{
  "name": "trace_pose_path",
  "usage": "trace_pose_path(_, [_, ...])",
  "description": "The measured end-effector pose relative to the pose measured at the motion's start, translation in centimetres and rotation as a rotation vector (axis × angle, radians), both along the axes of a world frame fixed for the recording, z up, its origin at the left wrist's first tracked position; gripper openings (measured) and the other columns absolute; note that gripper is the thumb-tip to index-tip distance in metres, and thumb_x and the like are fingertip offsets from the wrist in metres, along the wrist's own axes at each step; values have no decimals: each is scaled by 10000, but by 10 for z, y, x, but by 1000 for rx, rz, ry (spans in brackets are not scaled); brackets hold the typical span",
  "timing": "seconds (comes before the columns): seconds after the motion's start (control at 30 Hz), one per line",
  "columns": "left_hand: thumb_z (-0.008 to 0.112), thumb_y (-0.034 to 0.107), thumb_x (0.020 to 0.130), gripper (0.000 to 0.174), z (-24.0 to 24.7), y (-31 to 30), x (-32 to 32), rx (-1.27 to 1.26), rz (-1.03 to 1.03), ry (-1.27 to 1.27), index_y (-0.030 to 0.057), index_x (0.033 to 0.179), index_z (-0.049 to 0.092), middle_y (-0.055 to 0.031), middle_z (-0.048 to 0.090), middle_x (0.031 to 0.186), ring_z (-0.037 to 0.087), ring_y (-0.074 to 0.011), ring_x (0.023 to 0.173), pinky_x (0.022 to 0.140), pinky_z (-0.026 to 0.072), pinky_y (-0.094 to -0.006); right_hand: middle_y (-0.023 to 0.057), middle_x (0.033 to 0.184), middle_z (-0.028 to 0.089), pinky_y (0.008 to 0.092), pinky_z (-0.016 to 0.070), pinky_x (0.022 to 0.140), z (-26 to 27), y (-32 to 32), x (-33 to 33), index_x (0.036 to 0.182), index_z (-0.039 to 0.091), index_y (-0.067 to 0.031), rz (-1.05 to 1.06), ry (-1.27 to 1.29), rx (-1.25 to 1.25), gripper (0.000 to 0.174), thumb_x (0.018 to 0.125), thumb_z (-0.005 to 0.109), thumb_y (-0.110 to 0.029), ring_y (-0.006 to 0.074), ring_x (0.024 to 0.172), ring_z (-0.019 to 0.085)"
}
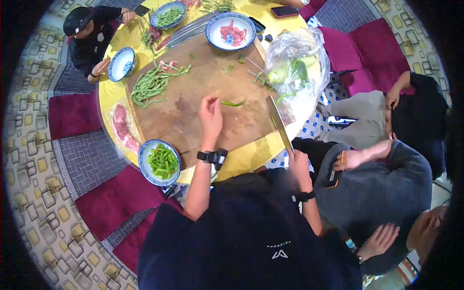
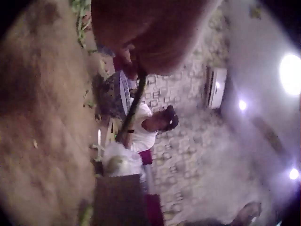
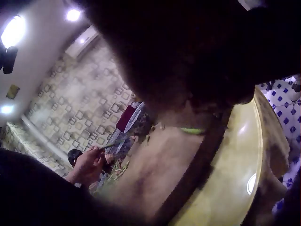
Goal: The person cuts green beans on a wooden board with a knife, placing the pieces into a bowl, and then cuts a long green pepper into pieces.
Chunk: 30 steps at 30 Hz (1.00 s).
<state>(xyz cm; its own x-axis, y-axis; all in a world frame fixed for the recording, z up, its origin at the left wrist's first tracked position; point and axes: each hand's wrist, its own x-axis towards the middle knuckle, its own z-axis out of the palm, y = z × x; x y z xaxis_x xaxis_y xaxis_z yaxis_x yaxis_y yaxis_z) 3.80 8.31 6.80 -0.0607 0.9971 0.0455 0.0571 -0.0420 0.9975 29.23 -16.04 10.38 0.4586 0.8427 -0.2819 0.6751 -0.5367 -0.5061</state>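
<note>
While the left hand (image 1: 210, 116) pinches one end of a green pepper (image 1: 232, 103), I log that pepper as raised over the board's (image 1: 181, 116) near half, its free end pointing toward the board's right edge. Right hand (image 1: 300, 169) grips the knife (image 1: 280, 124), fingers curled round the handle; the blade slants over the board's near right corner, apart from the pepper. Bowl (image 1: 144, 166) of cut pieces (image 1: 163, 162): just off the board's near left corner, at the tabletop's (image 1: 246, 153) rim. Beans (image 1: 145, 89) heap by the board's left edge.

Risks, as I judge them: the pepper is thin and held at one end, so a slack pinch could drop it. Fingertips left under the blade's path could be cut. A wide swing of the knife arm could catch the person in grey (image 1: 372, 203) close by. A backward nudge from the left forearm could tip the bowl off the rim.
</note>
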Motion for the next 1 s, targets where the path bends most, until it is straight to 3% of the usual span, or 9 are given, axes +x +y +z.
trace_pose_path(0.03, [627,29,995,117,3,-6,6,-16,60,-255,-3,1088,565,-77,654,954,660,-115,933,779,535,-269,327,703,588,548,459,593,4,4,-3,756,649,88,-15,19,-3,427,1009,600,-253,507,685,618])
trace_pose_path(0.23, [649,12,957,192,-54,-41,-16,-372,1,-18,11,1131,568,-123,654,1045,664,-179,982,832,541,-321,322,721,601,549,467,610,-7,10,-3,769,646,88,-18,70,11,420,1011,595,-251,508,713,621])
trace_pose_path(0.33, [715,40,874,324,-55,-48,-30,-42,57,463,29,1171,586,-163,648,1127,635,-277,1074,903,517,-407,321,720,606,551,478,613,-1,14,-10,761,646,86,14,34,-10,422,1005,606,-255,507,721,627])
trace_pose_path(0.37, [763,107,804,439,-50,-50,-35,102,71,813,49,1210,606,-169,645,1124,593,-342,1104,946,483,-442,322,721,610,551,482,615,3,16,-13,758,647,86,30,19,-35,423,1003,610,-258,505,726,632])
trace_pose_path(0.47, [743,153,837,326,-24,-45,-27,368,-8,974,60,1137,656,-135,635,1065,580,-331,1076,924,474,-433,326,736,625,558,507,637,-5,19,-15,768,655,85,74,-4,-24,430,997,619,-277,502,724,646])
trace_pose_path(0.57, [728,147,851,236,-72,-36,-25,295,-201,915,70,1073,701,-108,620,1010,584,-321,1030,883,489,-431,327,724,619,552,512,630,13,38,-27,760,647,85,98,2,-38,438,995,623,-284,508,708,637])
trace_pose_path(0.67, [678,94,869,188,-71,-35,-20,238,-262,952,105,1052,721,-89,618,1078,594,-297,1025,859,505,-429,325,712,614,548,511,620,15,38,-33,751,641,80,140,18,-8,446,996,622,-292,507,693,633])
trace_pose_path(0.87, [649,57,816,160,-54,-52,-18,400,-335,989,51,969,693,-89,587,969,602,-283,973,795,538,-405,308,671,616,548,512,606,8,58,-55,719,639,51,250,-30,33,430,996,624,-278,494,653,637])
trace_pose_path(1.0, [650,60,787,227,-60,-66,-19,405,-384,930,41,1009,695,-102,617,1041,588,-294,1067,838,540,-406,310,679,625,562,520,616,7,72,-68,745,649,36,291,-57,42,439,1002,608,-318,492,658,644])
